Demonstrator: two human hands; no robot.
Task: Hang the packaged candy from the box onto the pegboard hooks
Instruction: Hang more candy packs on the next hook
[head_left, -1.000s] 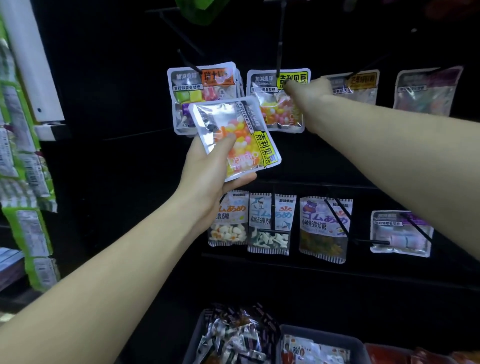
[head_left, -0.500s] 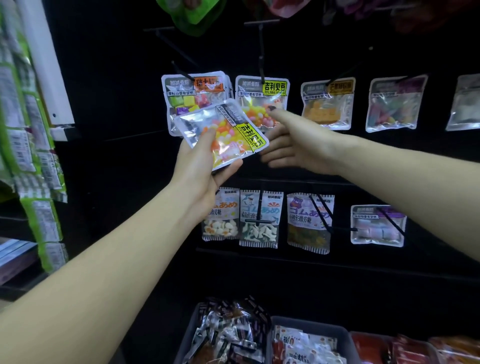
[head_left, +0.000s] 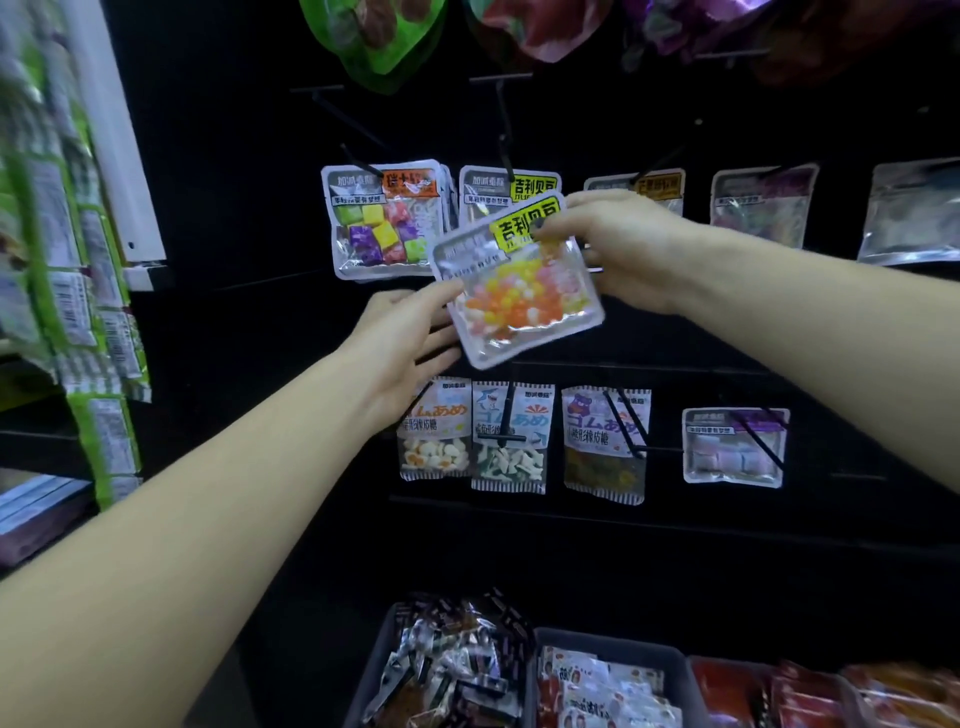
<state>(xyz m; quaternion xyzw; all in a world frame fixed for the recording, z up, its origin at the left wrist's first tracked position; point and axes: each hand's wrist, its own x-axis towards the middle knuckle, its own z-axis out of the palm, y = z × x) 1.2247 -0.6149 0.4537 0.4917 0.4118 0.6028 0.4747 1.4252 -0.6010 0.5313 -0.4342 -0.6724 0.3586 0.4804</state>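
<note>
Holding a clear packet of orange, yellow and pink candy (head_left: 519, 283) up in front of the black pegboard (head_left: 234, 171), the person stood with both arms stretched toward the display. The right hand (head_left: 618, 249) pinched the packet at its upper right corner, thumb over the yellow label, fingers curled behind. The left hand (head_left: 402, 340) lay against the packet's lower left edge with its fingers nearly straight, steadying rather than gripping, as far as I could see.

The packet was tilted, its label end raised to the right and its long axis running from lower left up toward the hook (head_left: 504, 137) above. That hook already carried a matching packet (head_left: 498, 189) with the same yellow label, hanging just behind and above the one in hand, partly covered by it. The hook's free tip pointed out toward the person, a little up and left of the pinching fingers. I judged that the coming move depended on this: the packet's top edge, where a hang hole would sit, had to be levelled and lifted onto that tip, and the right hand was the nearer one to do it. I could not make out the hole itself.

Below, the grey boxes (head_left: 540, 644) with more packets sat well apart from both hands.
</note>
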